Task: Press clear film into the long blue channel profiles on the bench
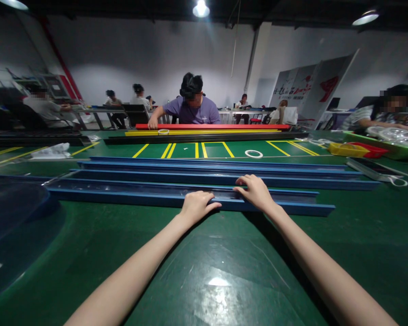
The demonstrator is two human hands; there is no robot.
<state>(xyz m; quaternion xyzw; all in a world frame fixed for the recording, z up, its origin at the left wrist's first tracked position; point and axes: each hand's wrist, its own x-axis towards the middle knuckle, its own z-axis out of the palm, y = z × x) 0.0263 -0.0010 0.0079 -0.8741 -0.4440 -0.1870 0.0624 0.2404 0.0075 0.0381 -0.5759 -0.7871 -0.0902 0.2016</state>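
Note:
Long blue channel strips lie side by side across the green table (204,253). My left hand (197,206) rests on the near edge of the nearest blue channel (122,198), its fingers curled over the rim and its thumb pointing right. To its right, my right hand (255,192) grips the same channel, with fingers reaching over its far wall and the thumb on the inner side. A small gap separates the two hands. Behind them lie more blue channels (313,182), parallel to the nearest one.
Red (224,127), yellow (224,132) and black strips (204,138) lie farther back, before a person in purple (204,108). A white ring (254,154), a phone (374,168) and coloured trays (348,149) are beyond. Clear plastic (13,217) lies left.

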